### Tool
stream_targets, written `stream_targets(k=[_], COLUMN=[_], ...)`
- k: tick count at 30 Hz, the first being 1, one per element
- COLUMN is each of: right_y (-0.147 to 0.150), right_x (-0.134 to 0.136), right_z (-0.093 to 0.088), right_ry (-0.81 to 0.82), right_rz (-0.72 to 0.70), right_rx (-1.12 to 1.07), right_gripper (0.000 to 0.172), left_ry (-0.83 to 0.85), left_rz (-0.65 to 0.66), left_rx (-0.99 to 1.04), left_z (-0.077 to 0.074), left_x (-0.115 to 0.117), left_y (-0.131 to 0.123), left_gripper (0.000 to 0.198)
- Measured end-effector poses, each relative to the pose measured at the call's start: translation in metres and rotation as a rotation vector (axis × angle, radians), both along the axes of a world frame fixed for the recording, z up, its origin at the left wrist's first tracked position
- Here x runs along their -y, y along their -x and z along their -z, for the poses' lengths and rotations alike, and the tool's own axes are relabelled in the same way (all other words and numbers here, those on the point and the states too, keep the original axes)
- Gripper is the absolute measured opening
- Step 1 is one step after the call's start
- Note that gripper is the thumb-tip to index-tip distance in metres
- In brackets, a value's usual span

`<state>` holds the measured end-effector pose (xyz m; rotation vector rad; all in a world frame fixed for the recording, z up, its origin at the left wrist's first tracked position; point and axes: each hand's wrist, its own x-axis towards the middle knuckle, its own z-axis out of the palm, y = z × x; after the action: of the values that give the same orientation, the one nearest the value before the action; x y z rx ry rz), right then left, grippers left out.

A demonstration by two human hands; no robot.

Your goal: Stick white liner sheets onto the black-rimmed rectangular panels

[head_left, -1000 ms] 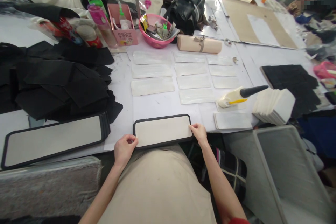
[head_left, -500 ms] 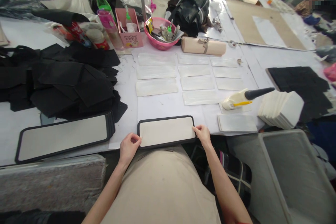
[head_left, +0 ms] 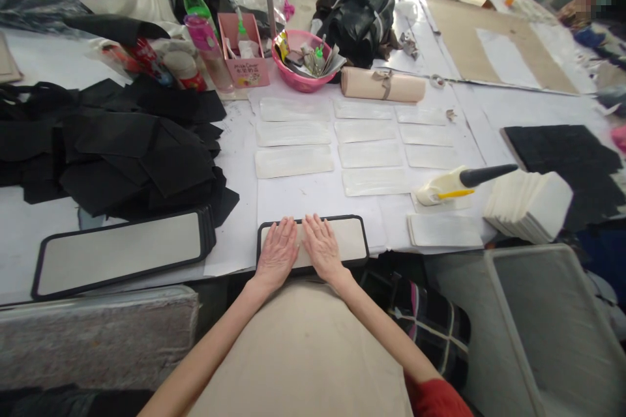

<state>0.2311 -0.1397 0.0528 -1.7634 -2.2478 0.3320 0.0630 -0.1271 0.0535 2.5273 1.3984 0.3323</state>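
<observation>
A short black-edged panel with a pale face (head_left: 352, 239) lies at the table's near edge in front of me. My left hand (head_left: 277, 252) and my right hand (head_left: 320, 248) both lie flat on its middle, side by side, fingers stretched out and holding nothing. A longer stack of similar black-edged panels (head_left: 117, 251) sits to the left. Several pale rectangular pieces (head_left: 293, 161) are laid in rows beyond the panel. A cream glue bottle with a black nozzle (head_left: 457, 182) lies on its side to the right.
A heap of black cut pieces (head_left: 122, 150) covers the left. Bottles (head_left: 193, 6), a pink box (head_left: 243, 52) and a pink bowl (head_left: 300, 64) stand at the back, with a beige roll (head_left: 382, 85). A stack of white pads (head_left: 531, 205) and a grey bin (head_left: 548, 319) are on the right.
Both hands left the panel's two ends and came together onto its middle, now lying flat on the pale face. The panel has stayed in place.
</observation>
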Motion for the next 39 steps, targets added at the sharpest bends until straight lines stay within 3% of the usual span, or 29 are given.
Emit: stream_targets(k=[2, 5, 9, 15, 28, 30, 34, 39], right_y=[0.013, 0.006, -0.036, -0.089, -0.099, -0.103, -0.109, -0.104], right_x=[-0.006, -0.007, 0.0, 0.01, 0.01, 0.012, 0.027, 0.046], right_z=[0.011, 0.016, 0.014, 0.022, 0.029, 0.025, 0.018, 0.023], right_ry=[0.015, 0.036, 0.071, 0.089, 0.058, 0.005, -0.08, 0.02], right_rz=[-0.056, -0.075, -0.006, 0.223, 0.235, 0.279, 0.548, 0.634], right_rx=[0.021, 0.046, 0.102, 0.183, 0.081, 0.01, -0.109, -0.18], right_gripper=[0.048, 0.054, 0.069, 0.071, 0.067, 0.065, 0.066, 0.07], left_ry=[0.014, 0.029, 0.045, 0.041, 0.012, 0.007, 0.054, 0.173], left_rz=[0.033, 0.044, 0.027, -0.057, -0.039, -0.1, -0.376, -0.369], left_rx=[-0.074, -0.109, -0.102, -0.086, 0.044, 0.128, 0.239, 0.202], left_z=[0.009, 0.015, 0.013, 0.015, 0.022, 0.019, 0.013, 0.013], left_x=[-0.003, -0.004, -0.003, -0.001, -0.006, -0.005, 0.004, 0.023], left_y=[-0.007, -0.006, 0.001, 0.019, 0.025, 0.031, 0.051, 0.064], left_gripper=[0.054, 0.058, 0.064, 0.072, 0.073, 0.075, 0.061, 0.045])
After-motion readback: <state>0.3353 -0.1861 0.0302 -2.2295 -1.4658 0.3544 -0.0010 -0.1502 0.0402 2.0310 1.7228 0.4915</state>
